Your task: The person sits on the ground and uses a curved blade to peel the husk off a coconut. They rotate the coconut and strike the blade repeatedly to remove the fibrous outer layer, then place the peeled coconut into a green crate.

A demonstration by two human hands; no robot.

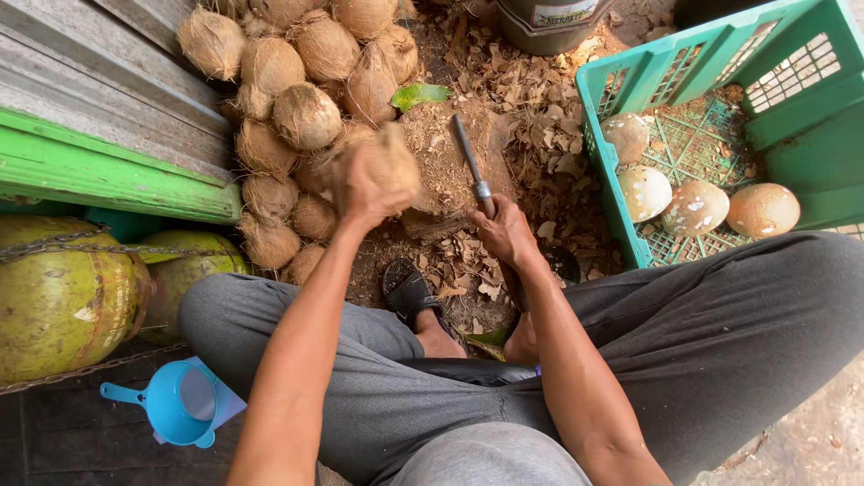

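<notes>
Over a worn wooden chopping stump (447, 171), a brown fibrous husked coconut (389, 162) is gripped from above by the left hand (364, 184), fingers closed around its shell. Just to the right, a knife with a long grey metal blade (470, 160) is held by the right hand (504, 232), which is clenched on the handle, the blade pointing away from the body across the stump. Beyond and to the left of the left hand, a heap of husked brown coconuts (297, 81) is piled against a weathered grey plank wall (81, 81) with a green painted board (108, 171) at its foot. To the right of the right hand, four peeled pale coconuts (697, 202) are seen lying in a green plastic crate (684, 54). Dry brown husk chips (531, 99) are scattered around the stump. Below the hands, grey trousers (720, 333) and a black sandal (407, 288) are visible. Large green unhusked coconuts (63, 297) and a blue plastic scoop (175, 405) are seen well to the left of the left arm.
</notes>
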